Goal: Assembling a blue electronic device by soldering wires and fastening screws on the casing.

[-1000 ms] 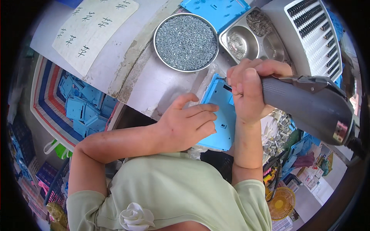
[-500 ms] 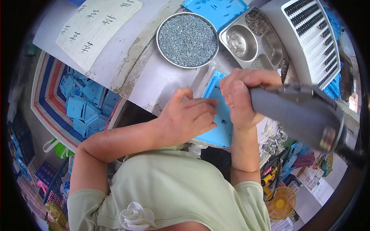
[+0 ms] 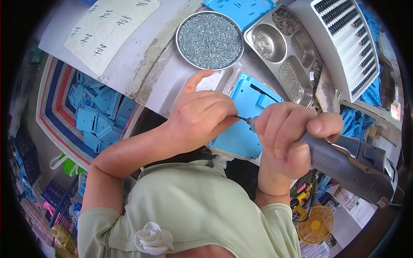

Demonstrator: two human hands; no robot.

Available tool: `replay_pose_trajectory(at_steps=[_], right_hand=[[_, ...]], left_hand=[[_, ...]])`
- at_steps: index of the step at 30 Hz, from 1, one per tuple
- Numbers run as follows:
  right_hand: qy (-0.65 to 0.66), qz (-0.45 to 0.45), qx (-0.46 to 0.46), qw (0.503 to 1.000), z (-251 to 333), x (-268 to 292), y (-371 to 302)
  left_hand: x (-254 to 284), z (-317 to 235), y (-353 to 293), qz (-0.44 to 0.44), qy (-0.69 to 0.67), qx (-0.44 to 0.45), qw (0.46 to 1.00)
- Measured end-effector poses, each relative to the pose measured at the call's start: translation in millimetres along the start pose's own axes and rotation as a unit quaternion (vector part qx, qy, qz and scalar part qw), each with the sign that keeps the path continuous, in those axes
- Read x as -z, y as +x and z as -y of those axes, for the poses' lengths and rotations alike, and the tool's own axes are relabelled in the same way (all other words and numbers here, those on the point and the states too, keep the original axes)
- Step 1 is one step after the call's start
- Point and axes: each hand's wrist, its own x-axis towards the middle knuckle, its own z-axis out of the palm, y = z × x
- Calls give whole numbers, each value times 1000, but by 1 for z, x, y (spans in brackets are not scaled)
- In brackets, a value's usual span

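Observation:
A grey electric screwdriver (image 3: 348, 165) is wrapped in the fingers of my right hand (image 3: 288, 137). Its thin bit points left, reaching the fingertips of my left hand (image 3: 195, 114). Those left fingertips are pinched together at the bit's tip; whatever small thing they hold is hidden. Under both hands lies a flat blue plastic panel (image 3: 241, 139) with a slot and small holes, partly covered by the left hand. Just beyond the left hand stands a round metal bowl of small silver screws (image 3: 210, 41).
A steel compartment tray (image 3: 280, 49) with small metal parts sits right of the bowl, beside a white rack of black pieces (image 3: 346, 43). Another blue panel (image 3: 241, 15) lies behind. On the left, a striped bag (image 3: 47, 101) holds blue parts. A yellow basket (image 3: 316, 224) is at lower right.
The screwdriver has swung round so its bit now meets my left fingertips. My right hand has moved slightly right and nearer to me; the left fingers have closed into a pinch.

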Motion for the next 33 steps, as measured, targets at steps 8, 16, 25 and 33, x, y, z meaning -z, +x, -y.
replay_pose_trajectory(at_steps=[8,16,25,33], right_hand=[[-12,-28,-33,999,-1,-12,-22],[-104,-22,-37,994,-17,-23,-33],[-199,37,-25,979,-30,-27,-38],[-86,24,-16,996,-8,-19,-24]], left_hand=[[39,56,42,33,96,-13,995],[20,88,44,12,303,25,953],[14,91,45,62,304,18,950],[25,77,56,58,281,1,958]])
